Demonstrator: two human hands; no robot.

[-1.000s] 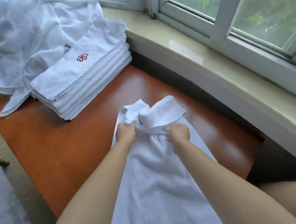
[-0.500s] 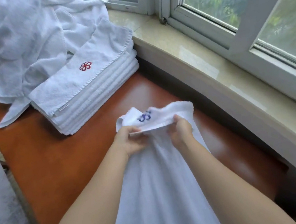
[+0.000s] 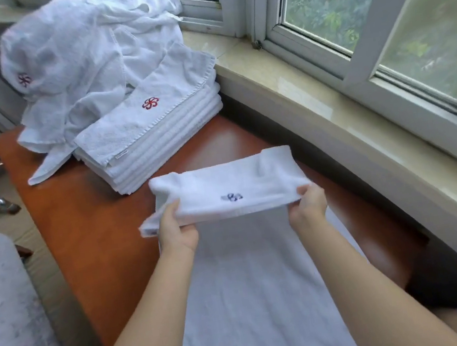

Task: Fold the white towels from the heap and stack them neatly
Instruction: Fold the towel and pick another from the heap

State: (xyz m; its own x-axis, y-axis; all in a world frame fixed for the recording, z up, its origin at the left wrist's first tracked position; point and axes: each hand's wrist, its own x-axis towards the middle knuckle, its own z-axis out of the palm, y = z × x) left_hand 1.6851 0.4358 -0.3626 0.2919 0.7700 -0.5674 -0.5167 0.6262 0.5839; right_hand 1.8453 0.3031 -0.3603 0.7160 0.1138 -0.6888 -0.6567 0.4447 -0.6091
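1. The table [image 3: 90, 254] sits left of the windowsill [image 3: 335, 138].
2. The folded stack [image 3: 156, 142] is at the table's far end, with the heap [image 3: 83, 55] behind it, leaning on it.
3. The towel [image 3: 252, 273] is spread on the near end, in front of the stack.

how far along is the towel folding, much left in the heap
Done: a neat stack of folded towels on the table. In hand: the left hand and right hand stretch one towel by its far edge. Left: a crumpled heap behind the stack.

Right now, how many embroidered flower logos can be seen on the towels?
3: a red logo on the heap, a red logo atop the folded stack, a blue logo on the held towel. Folds may hide more.
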